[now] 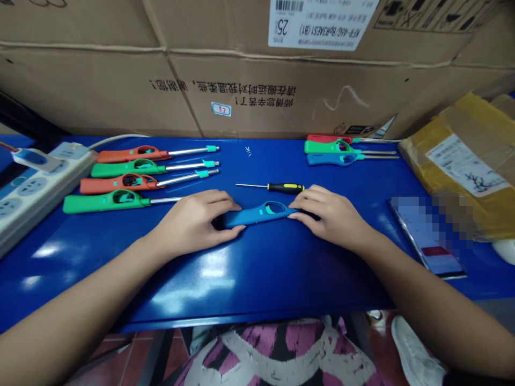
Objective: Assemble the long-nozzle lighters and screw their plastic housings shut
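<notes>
A blue lighter body [257, 213], the long-necked kind with a trigger loop, lies across the middle of the table between my hands. My left hand [201, 219] pinches its handle end, thumb in front and fingers behind. At the loop end, my right hand [322, 212] grips the tip between thumb and fingers; any metal tube there is hidden by the hand. Just behind the body rests a small screwdriver [285, 187] with a black and yellow handle, its shaft pointing left. A green lighter [107, 202] lies left of my left hand, its tube end hidden behind that hand.
More orange and green long lighters [129, 167] lie in a row at left, beside a white power strip [44, 187]. Red, green and blue lighters [332, 150] lie at back right. A phone [428, 238] and a yellow-wrapped parcel [462, 161] are at right. A cardboard box [100, 91] stands behind.
</notes>
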`<state>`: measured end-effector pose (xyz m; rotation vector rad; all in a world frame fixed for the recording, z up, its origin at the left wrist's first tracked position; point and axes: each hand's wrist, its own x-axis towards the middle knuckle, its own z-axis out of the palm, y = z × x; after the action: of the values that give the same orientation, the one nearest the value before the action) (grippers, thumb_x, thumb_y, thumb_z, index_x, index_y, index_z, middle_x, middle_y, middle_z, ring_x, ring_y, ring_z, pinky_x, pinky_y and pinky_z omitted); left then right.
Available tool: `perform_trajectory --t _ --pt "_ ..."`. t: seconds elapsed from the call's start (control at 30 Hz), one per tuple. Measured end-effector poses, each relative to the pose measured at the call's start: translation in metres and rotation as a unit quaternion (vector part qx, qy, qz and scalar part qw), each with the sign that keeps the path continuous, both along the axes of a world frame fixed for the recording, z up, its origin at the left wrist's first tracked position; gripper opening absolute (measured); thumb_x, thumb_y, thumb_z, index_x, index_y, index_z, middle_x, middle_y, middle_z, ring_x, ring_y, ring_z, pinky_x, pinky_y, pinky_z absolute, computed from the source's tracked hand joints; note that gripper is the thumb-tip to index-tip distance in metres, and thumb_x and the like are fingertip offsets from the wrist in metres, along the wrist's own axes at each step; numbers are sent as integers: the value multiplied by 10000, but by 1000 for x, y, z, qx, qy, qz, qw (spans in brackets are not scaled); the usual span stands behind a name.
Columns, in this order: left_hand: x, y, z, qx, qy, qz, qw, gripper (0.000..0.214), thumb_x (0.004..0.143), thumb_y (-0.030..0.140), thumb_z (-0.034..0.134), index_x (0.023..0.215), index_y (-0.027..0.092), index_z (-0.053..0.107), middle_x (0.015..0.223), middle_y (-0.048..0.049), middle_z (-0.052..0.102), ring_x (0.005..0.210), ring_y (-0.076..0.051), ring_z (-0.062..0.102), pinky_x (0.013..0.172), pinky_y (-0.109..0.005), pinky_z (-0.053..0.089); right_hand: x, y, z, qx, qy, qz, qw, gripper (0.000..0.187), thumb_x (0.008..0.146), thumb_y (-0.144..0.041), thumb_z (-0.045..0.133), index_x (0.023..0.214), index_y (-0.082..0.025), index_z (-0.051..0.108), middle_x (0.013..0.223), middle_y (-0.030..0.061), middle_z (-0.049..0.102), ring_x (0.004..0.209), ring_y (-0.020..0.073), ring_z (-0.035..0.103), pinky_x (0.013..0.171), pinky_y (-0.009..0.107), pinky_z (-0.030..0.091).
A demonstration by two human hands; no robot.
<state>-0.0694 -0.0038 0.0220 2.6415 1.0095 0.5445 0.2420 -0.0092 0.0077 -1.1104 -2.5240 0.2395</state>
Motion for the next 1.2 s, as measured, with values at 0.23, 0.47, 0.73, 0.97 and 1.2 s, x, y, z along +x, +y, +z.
perform_trajectory --t 0.23,0.47,0.73,0.97,1.2 --pt "0 1 -2 -12 -4 4 1000 276 920 385 659 1064 160 729 1000 -71 733 888 -202 701 815 -327 583 -1 1 0 0 2 -5 1000 154 988 -308 602 1021 -206 713 1001 43 737 975 210 651 824 337 526" --pt "0 1 -1 -16 -5 5 1000 279 920 393 653 1062 167 731 1000 -74 735 894 -203 702 819 -333 587 -1 0 1 -7 0 -6 1000 153 990 -308 597 1037 -213 708 1018 49 744 991 213 646 825 346 527" --pt "-1 1 -1 -28 2 10 1000 294 915 409 672 1071 168 730 1027 -75 728 950 -217 699 857 -347 581 -1 0 -2 1 12 -18 1000 159 965 -305 639 1028 -237 767 984 47 743 949 208 639 783 334 527" --pt "1 -2 -1 -12 25 24 999 305 926 426 660 1070 166 733 1025 -83 720 952 -231 693 823 -350 584 -2 -1 -1 36 -28 -11 999 199 977 -302 615 1047 -222 784 987 50 741 914 203 626 729 328 513" --pt "4 -11 -2 117 111 18 987 342 984 426 575 1114 152 734 1004 -99 739 908 -250 692 718 -341 573 -1 -3 3 111 -105 43 987 233 995 -288 557 1066 -166 742 1017 99 736 928 232 633 741 352 495"
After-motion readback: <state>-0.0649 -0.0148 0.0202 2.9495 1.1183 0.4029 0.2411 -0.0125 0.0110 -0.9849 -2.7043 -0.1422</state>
